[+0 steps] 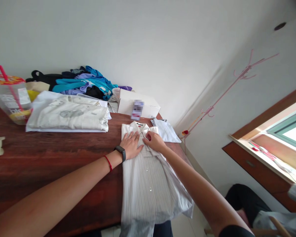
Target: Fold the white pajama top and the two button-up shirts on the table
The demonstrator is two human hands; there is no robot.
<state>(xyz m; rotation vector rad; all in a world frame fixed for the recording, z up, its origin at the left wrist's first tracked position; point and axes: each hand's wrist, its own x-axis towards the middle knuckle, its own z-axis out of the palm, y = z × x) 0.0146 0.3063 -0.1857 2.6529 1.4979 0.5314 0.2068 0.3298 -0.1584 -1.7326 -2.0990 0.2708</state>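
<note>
A pale striped button-up shirt [148,194] lies front up on the dark wooden table, its collar at the far end and its lower part hanging over the near edge. My left hand [131,144] is spread flat on the shirt's chest, left of the button line, with a black band and a red cord at the wrist. My right hand [154,141] is closed in a pinch on the shirt's fabric, just below the collar on the right. A folded-over piece, apparently a sleeve, lies across the chest under that hand. The pinching fingertips are partly hidden.
Behind the shirt stands a white box [150,102]; a folded light shirt [166,130] lies to its right. Folded white clothes [71,113], a clothes pile [88,82] and a plastic cup [16,102] are leftward. A pink coat rack [219,89] stands right.
</note>
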